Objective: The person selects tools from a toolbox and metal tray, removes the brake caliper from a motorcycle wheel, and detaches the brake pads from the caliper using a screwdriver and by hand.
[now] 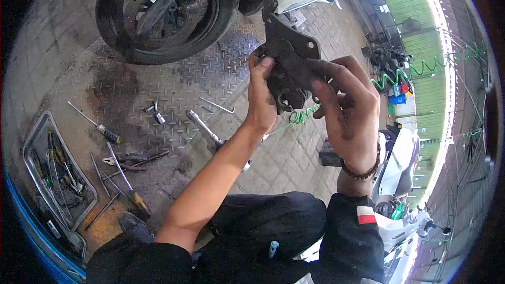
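Observation:
A dark, grimy metal part (292, 68) with a rounded opening at its lower end is between my two hands, in front of the scooter. I cannot make out its exact kind. My left hand (259, 92) grips its left side, with the thumb lying on the near face. On the other side, my right hand (350, 108) has its fingers and thumb closed against the part; the fingertips are partly hidden. Just above sits a black bracket plate (297, 39) with a hole near its edge. Whether plate and part are joined is unclear.
A scooter wheel (168, 16) stands at the upper left. On the floor lie a ratchet wrench (202, 126), hex key (217, 105), sockets (155, 113), screwdriver (94, 122) and pliers (129, 163). A metal tool tray (87, 194) is at left. A green coiled air hose (421, 68) hangs at right.

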Demonstrator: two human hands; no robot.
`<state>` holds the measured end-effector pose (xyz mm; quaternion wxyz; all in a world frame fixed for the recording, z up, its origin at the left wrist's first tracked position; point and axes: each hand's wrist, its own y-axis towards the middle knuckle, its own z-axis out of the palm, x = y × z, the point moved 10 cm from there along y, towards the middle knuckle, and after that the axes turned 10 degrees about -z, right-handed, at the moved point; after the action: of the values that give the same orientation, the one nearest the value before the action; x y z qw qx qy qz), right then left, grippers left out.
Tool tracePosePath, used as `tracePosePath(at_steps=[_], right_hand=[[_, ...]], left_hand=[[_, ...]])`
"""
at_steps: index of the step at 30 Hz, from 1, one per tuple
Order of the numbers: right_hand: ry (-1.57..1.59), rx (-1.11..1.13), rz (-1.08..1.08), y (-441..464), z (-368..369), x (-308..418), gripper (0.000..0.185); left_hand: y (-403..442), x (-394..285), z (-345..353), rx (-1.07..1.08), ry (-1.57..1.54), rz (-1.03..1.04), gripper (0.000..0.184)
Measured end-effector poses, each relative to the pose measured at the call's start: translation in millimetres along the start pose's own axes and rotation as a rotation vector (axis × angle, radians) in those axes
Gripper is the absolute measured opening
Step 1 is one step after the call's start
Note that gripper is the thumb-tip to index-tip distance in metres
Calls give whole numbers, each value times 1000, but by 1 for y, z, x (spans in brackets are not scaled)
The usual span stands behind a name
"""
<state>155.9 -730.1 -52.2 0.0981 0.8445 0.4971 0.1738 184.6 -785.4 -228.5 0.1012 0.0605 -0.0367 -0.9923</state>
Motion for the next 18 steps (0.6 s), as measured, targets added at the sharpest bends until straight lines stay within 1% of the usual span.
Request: tracePosePath(at_steps=[1,2,4,6,7,9,11,13,14,16,18], right_hand=[[75,-47,49,-1,-1,-1,15],[76,-43,47,-2,3,1,15],[176,-134,107,-11,5,-6,16],[165,-165,111,-20,8,-12,17],[155,-197,109,-23,7,-14,18],[195,-210,129,-26,9,-23,18],[234,-226,152,-27,7,-29,18],[186,-141,91,-24,9,-24,18],[183,-143,91,-26,10,-23,18],[103,-171,-4,-29,13,-10,16],[90,-168,-12,-32,15,-9,16]], left_hand=[[0,-1,0,-2,-1,3,36],[0,-2,-2,-43,13,-6,39],[-1,-1,-7,-86,28,-22,42],[1,2,-10,-68,51,-44,48],[3,4,-11,-68,50,-46,48],[6,7,-17,-138,182,-57,72],[7,6,-14,-113,174,-44,71],[8,5,-11,-87,164,-29,70],[8,5,-12,-94,142,-42,69],[7,5,-10,-99,118,-48,67],[-2,2,4,-88,87,-107,64]])
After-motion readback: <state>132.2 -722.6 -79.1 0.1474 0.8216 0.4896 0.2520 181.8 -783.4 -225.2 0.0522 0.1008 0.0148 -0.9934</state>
